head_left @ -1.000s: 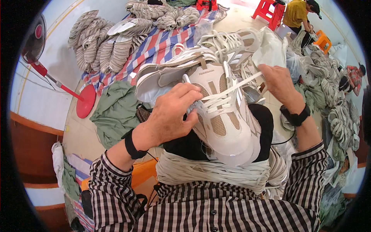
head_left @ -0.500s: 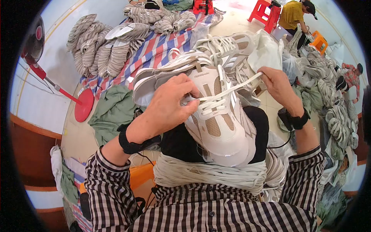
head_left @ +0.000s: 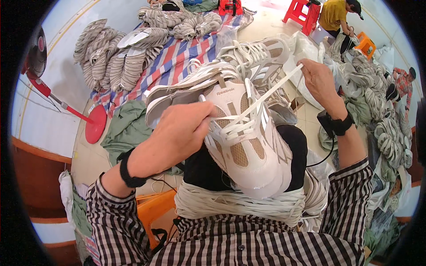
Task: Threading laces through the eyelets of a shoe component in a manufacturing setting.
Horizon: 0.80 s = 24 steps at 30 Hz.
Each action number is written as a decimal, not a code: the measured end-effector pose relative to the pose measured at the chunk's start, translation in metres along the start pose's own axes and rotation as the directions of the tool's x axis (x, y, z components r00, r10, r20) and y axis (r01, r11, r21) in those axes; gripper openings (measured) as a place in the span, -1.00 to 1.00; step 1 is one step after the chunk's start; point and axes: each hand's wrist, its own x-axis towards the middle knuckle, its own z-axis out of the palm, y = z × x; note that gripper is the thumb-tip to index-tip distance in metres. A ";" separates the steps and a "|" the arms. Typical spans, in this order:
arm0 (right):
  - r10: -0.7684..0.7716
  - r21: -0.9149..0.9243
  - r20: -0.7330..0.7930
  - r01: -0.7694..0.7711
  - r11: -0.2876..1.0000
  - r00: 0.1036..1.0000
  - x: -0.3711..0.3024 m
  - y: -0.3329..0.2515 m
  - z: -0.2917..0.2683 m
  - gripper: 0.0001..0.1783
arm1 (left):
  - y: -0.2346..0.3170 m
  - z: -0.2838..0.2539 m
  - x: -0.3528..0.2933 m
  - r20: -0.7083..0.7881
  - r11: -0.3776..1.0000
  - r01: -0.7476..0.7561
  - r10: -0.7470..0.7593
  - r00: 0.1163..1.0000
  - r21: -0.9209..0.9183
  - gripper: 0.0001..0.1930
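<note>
A beige and white sneaker (head_left: 248, 146) rests on my lap, toe toward me. My left hand (head_left: 182, 133) grips its side and pinches the white lace (head_left: 262, 99) near the eyelets. My right hand (head_left: 321, 82) is raised to the right and holds the lace's free end, pulling it taut across the shoe. A thick bundle of white laces (head_left: 235, 206) lies across my lap below the sneaker. More sneakers of the same kind (head_left: 253, 55) lie just beyond it.
Stacks of shoe soles (head_left: 115, 55) lie on a striped tarp (head_left: 177, 53) at the back left. A red standing fan (head_left: 40, 66) is at the left. Another person in a yellow shirt (head_left: 335, 13) sits near red stools (head_left: 301, 11). Piles of soles (head_left: 386, 115) fill the right.
My right hand has pulled the lace farther up and to the right, drawing it tight. My left hand has shifted slightly along the sneaker's side.
</note>
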 end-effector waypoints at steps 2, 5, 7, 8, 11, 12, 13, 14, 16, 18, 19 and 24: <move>0.063 -0.081 0.060 -0.058 0.995 0.996 -0.005 0.011 0.001 -0.80 | -0.002 -0.009 -0.010 0.057 0.998 0.049 -0.047 0.997 -0.028 -0.89; 0.038 -0.050 0.037 -0.036 0.998 0.999 -0.015 0.035 0.006 -0.81 | -0.011 -0.014 -0.026 0.122 0.989 0.147 -0.149 0.981 0.025 -0.87; 0.055 0.072 0.094 -0.062 0.995 0.994 -0.018 0.044 0.004 -0.80 | -0.014 -0.010 -0.042 0.034 0.946 -0.031 0.021 0.999 0.322 -0.79; 0.063 0.194 0.150 -0.092 0.977 0.987 -0.019 0.045 0.002 -0.79 | -0.014 -0.010 -0.047 0.034 0.946 -0.028 0.018 0.999 0.323 -0.79; 0.140 0.090 0.252 -0.168 0.982 0.957 -0.024 0.047 -0.008 -0.77 | -0.015 -0.011 -0.062 -0.010 0.760 -0.151 0.203 0.979 0.632 -0.67; 0.138 0.091 0.255 -0.166 0.982 0.957 -0.027 0.049 -0.010 -0.77 | -0.017 -0.013 -0.068 0.005 0.726 -0.161 0.212 0.977 0.669 -0.64; 0.157 -0.024 0.251 -0.156 0.987 0.955 -0.031 0.051 -0.014 -0.77 | -0.018 -0.014 -0.073 0.021 0.689 -0.173 0.223 0.975 0.704 -0.61; 0.175 -0.139 0.245 -0.144 0.980 0.954 -0.034 0.054 -0.017 -0.77 | -0.018 -0.014 -0.077 0.019 0.690 -0.171 0.223 0.975 0.703 -0.61; 0.159 -0.172 0.251 -0.118 0.978 0.955 -0.041 0.067 -0.019 -0.78 | -0.018 -0.013 -0.085 0.028 0.684 -0.148 0.183 0.983 0.714 -0.62; 0.141 -0.205 0.257 -0.089 0.975 0.956 -0.046 0.076 -0.018 -0.78 | -0.020 -0.009 -0.087 0.023 0.686 -0.137 0.172 0.985 0.714 -0.61; 0.161 -0.188 0.272 -0.112 0.976 0.949 -0.047 0.076 -0.017 -0.78 | -0.022 -0.007 -0.087 0.023 0.687 -0.130 0.162 0.986 0.715 -0.60; 0.162 -0.182 0.305 -0.110 0.977 0.938 -0.055 0.096 -0.015 -0.77 | -0.030 -0.006 -0.098 0.011 0.707 -0.107 0.138 0.990 0.699 -0.57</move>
